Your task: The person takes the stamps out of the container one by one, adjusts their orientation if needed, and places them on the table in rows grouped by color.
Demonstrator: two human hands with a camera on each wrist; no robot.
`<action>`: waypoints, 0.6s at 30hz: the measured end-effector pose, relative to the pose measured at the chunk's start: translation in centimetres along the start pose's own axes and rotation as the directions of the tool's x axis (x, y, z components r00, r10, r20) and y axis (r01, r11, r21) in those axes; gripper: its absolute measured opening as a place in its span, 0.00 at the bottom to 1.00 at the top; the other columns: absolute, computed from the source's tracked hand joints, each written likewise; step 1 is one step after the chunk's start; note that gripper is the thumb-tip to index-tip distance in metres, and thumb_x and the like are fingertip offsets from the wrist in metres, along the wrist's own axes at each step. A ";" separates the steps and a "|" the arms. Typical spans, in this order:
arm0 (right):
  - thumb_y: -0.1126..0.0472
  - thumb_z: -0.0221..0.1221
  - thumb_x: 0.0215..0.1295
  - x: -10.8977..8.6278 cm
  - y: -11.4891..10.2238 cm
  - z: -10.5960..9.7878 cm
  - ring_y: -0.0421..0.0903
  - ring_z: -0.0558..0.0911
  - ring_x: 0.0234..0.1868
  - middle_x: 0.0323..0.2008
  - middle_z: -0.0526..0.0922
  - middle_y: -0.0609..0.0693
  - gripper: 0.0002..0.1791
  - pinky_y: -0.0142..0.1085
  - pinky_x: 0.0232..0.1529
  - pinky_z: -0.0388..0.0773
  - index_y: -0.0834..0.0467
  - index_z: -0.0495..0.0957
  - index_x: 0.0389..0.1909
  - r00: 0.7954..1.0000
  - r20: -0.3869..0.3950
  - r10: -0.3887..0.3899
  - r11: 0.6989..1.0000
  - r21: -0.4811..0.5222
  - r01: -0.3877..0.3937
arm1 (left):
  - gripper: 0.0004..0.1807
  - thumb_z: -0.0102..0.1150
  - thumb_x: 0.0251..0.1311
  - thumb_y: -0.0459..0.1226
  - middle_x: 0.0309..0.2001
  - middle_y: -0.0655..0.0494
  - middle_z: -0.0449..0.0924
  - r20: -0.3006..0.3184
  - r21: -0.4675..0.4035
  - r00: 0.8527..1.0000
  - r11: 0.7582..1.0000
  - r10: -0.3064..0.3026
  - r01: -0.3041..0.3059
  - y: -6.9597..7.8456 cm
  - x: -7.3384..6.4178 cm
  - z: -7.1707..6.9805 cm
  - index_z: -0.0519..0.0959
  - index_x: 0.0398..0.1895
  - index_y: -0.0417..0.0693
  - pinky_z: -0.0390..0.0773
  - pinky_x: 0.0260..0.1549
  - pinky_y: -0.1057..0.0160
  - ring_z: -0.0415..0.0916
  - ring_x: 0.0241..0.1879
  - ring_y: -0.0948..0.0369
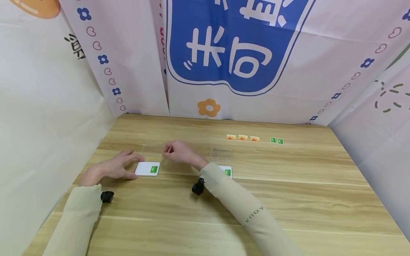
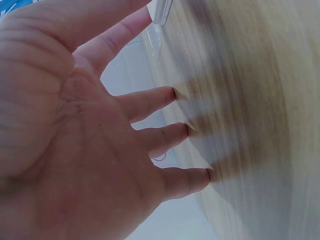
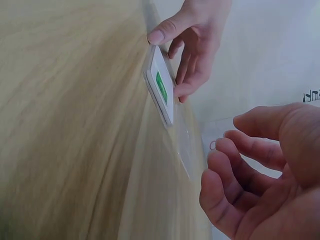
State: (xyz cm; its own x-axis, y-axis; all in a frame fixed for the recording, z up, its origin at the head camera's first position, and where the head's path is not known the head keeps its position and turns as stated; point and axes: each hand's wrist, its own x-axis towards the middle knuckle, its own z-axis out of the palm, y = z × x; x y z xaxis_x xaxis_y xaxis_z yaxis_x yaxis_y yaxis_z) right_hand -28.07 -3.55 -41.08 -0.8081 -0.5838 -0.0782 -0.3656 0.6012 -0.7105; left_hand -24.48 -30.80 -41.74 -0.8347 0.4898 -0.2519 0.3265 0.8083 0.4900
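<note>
A thick white card (image 1: 144,169) with rounded corners lies on the wooden table, a small green sticker (image 1: 154,169) at its right side. My left hand (image 1: 116,166) holds the card's left end between thumb and index finger; its other fingers touch the table. Behind the card lies a clear plastic piece (image 1: 151,150). My right hand (image 1: 180,153) hovers just right of that piece, fingers loosely curled, with nothing visible between them. In the right wrist view, the thumb (image 3: 260,122) stands slightly apart from the fingers. A second white card (image 1: 228,176) with a green sticker is partly hidden by my right sleeve.
Another clear plastic piece (image 1: 221,155) lies behind the second card. Farther back sit three orange-and-yellow stickers (image 1: 242,137) in a row, with two green stickers (image 1: 277,140) to their right. Printed cloth (image 1: 141,71) hangs along the table's back and sides.
</note>
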 end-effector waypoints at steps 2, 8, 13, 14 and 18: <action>0.56 0.59 0.69 0.2 -0.2 0.3 0.37 0.77 0.30 0.32 0.82 0.44 0.06 0.26 0.29 0.74 0.54 0.81 0.38 1.000 0.006 -0.004 1.000 -0.001 0.004 | 0.31 0.71 0.53 0.47 0.70 0.18 0.45 0.000 0.005 1.000 1.000 -0.003 0.003 0.0 0.0 0.0 0.73 0.59 0.52 0.51 0.57 0.20 0.43 0.68 0.22; 0.57 0.59 0.68 0.7 -0.6 1.1 0.36 0.76 0.30 0.32 0.82 0.44 0.05 0.25 0.28 0.73 0.54 0.82 0.36 1.000 0.002 -0.026 0.999 -0.019 0.026 | 0.30 0.71 0.53 0.47 0.70 0.19 0.47 -0.003 0.019 1.000 1.000 -0.001 0.002 0.0 0.0 -0.1 0.73 0.58 0.53 0.52 0.56 0.20 0.44 0.68 0.22; 0.58 0.60 0.68 0.9 -0.6 1.8 0.36 0.76 0.29 0.31 0.81 0.43 0.05 0.25 0.28 0.73 0.53 0.82 0.34 1.000 0.013 -0.019 1.000 -0.024 0.019 | 0.29 0.71 0.53 0.47 0.70 0.19 0.46 0.001 0.005 1.000 1.000 -0.006 0.006 0.0 0.1 -0.1 0.73 0.58 0.53 0.53 0.55 0.20 0.44 0.68 0.22; 0.58 0.60 0.68 0.9 -0.6 1.9 0.36 0.76 0.29 0.31 0.81 0.43 0.05 0.25 0.28 0.73 0.53 0.82 0.34 1.000 0.016 -0.020 0.999 -0.025 0.020 | 0.29 0.71 0.53 0.47 0.70 0.19 0.46 0.001 0.005 1.000 1.000 -0.006 0.006 0.0 0.1 -0.1 0.73 0.58 0.53 0.53 0.55 0.20 0.44 0.68 0.22; 0.58 0.61 0.67 1.2 -0.5 2.4 0.36 0.76 0.30 0.32 0.81 0.43 0.05 0.25 0.29 0.73 0.52 0.81 0.32 1.000 0.025 -0.003 1.000 -0.028 0.004 | 0.29 0.71 0.53 0.47 0.70 0.19 0.47 0.000 0.009 1.000 1.000 -0.004 0.004 0.0 0.1 -0.1 0.73 0.58 0.54 0.53 0.55 0.20 0.44 0.68 0.22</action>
State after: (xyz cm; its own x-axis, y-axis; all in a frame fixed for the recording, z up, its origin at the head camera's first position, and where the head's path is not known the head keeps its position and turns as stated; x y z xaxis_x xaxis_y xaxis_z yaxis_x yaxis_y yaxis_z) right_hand -27.70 -5.86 -42.53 -0.7953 -0.5990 -0.0934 -0.3811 0.6139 -0.6913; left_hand -24.56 -30.76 -41.68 -0.8359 0.4867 -0.2539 0.3274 0.8133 0.4811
